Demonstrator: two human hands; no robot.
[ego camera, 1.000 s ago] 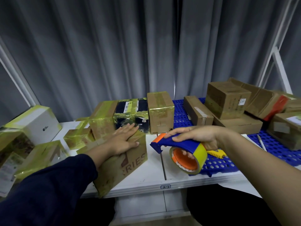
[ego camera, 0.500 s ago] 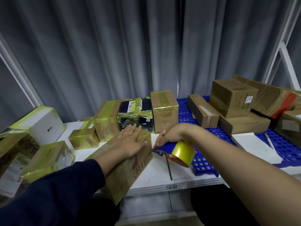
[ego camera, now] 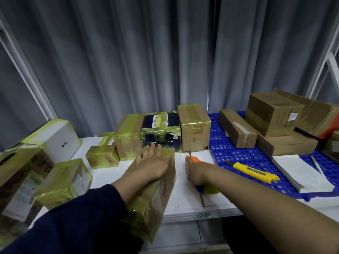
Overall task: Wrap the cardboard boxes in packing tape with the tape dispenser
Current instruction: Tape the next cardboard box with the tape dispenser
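A brown cardboard box (ego camera: 156, 200), partly wrapped in yellowish tape, lies on the white table (ego camera: 185, 204) with its near end hanging over the front edge. My left hand (ego camera: 154, 162) rests flat on its top with the fingers straight. Just right of the box, my right hand (ego camera: 197, 170) grips the blue, orange and yellow tape dispenser (ego camera: 206, 188) low over the table. Only the dispenser's orange tip and part of its yellow roll show past my wrist.
Several tape-wrapped boxes (ego camera: 194, 129) stand along the back and left. Unwrapped brown boxes (ego camera: 273, 112) sit on a blue perforated mat (ego camera: 238, 154) at right, with a yellow utility knife (ego camera: 253, 172), a white pad (ego camera: 302, 173) and a pen. Grey curtains hang behind.
My right hand has carried the dispenser from above the mat's edge leftward and down to the table beside the box. The left hand has stayed flat on the box.
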